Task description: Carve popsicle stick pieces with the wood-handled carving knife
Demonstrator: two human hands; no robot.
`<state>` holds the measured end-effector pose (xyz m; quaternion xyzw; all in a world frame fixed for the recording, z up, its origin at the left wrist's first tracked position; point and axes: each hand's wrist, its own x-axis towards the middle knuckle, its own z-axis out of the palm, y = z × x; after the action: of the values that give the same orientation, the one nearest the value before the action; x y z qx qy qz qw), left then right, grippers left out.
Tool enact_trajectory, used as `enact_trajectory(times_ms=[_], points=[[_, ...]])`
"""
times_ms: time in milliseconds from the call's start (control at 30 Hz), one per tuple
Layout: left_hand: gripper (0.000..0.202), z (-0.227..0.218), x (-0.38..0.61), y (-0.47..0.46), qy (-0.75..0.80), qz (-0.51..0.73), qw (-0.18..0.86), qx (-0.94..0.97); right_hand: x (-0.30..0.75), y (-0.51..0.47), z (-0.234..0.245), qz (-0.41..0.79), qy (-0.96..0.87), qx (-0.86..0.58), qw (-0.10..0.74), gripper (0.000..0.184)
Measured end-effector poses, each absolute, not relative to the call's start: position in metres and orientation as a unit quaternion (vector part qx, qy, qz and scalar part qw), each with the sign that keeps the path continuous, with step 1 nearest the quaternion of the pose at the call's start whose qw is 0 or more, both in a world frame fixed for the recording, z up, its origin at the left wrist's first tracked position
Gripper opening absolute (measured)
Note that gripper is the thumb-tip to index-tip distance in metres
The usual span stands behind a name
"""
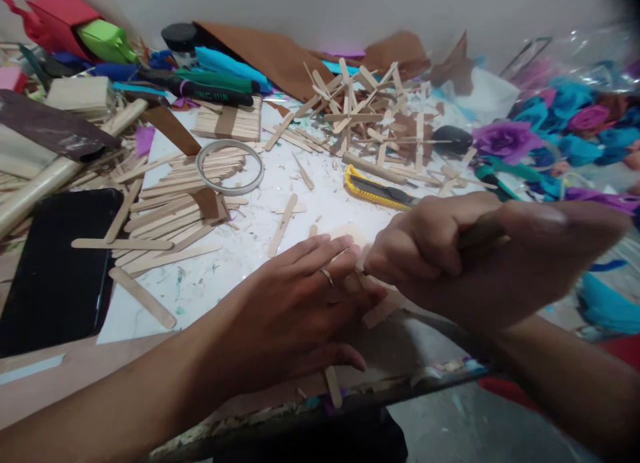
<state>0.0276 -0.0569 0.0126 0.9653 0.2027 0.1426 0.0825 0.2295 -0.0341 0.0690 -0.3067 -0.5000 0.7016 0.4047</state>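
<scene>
My left hand (305,296), a ring on one finger, lies palm down at the table's front, fingers stretched over wooden craft sticks. From under it one craft stick (333,386) pokes out toward the table edge, and a flat piece of craft stick (383,309) shows between the hands. My right hand (450,249) is closed in a fist, close to the left fingertips. It grips a brownish handle (483,231); the tool's working end is hidden. Just beyond the fist lies a yellow box cutter (377,189). A loose craft stick (283,224) rests on the white board (240,276).
On the left are a black phone (60,263), piled craft sticks (165,223) and a tape ring (230,167). A heap of stick assemblies (360,109) stands at the back. Paper flowers (507,143) crowd the right. The table edge (425,389) runs close in front.
</scene>
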Motion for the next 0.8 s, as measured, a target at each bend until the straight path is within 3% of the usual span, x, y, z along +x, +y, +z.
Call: enact_trajectory(times_ms=[400, 600, 700, 767, 800], points=[[0.065, 0.015, 0.032, -0.056, 0.200, 0.168, 0.089, 0.961, 0.221, -0.043, 0.053, 0.678, -0.501, -0.265, 0.469, 0.073], [0.066, 0.015, 0.030, -0.058, 0.218, 0.143, 0.077, 0.962, 0.235, -0.037, 0.059, 0.708, -0.458, -0.282, 0.457, 0.069], [0.066, 0.011, 0.027, -0.059, 0.220, 0.150, 0.088, 0.960, 0.249, -0.031, 0.062, 0.729, -0.460, -0.193, 0.468, 0.064], [0.064, 0.009, 0.025, -0.057, 0.212, 0.164, 0.098, 0.958, 0.254, -0.027, 0.062, 0.743, -0.487, -0.165, 0.428, 0.062], [0.062, 0.008, 0.024, -0.056, 0.206, 0.173, 0.103, 0.958, 0.254, -0.026, 0.061, 0.726, -0.471, -0.199, 0.460, 0.065]])
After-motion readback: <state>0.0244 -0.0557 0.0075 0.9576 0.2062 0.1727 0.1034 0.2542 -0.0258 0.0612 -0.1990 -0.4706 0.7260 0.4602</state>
